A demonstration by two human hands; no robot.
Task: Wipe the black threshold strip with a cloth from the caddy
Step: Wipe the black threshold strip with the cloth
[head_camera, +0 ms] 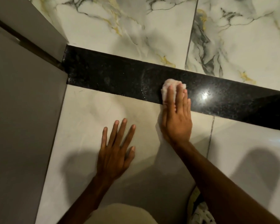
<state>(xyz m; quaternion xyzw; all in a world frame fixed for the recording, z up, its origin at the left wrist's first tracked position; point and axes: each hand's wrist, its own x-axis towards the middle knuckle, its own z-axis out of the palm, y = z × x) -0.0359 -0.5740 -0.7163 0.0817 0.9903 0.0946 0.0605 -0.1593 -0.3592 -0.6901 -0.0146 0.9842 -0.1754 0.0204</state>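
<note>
A polished black threshold strip (113, 75) runs across the floor from the left wall to the right edge of the view. My right hand (176, 117) lies flat on a crumpled pale pink cloth (167, 85) and presses it onto the strip near its middle, fingers pointing away from me. Small wet specks show on the strip just left of the cloth. My left hand (116, 149) rests flat on the pale tile in front of the strip, fingers spread, holding nothing. The caddy is not in view.
Marble-look tiles (136, 28) with grey and gold veins lie beyond the strip. Plain pale tiles (242, 143) lie on the near side. A grey wall and door frame (23, 101) close off the left side. A light reflection glares on the strip (204, 95).
</note>
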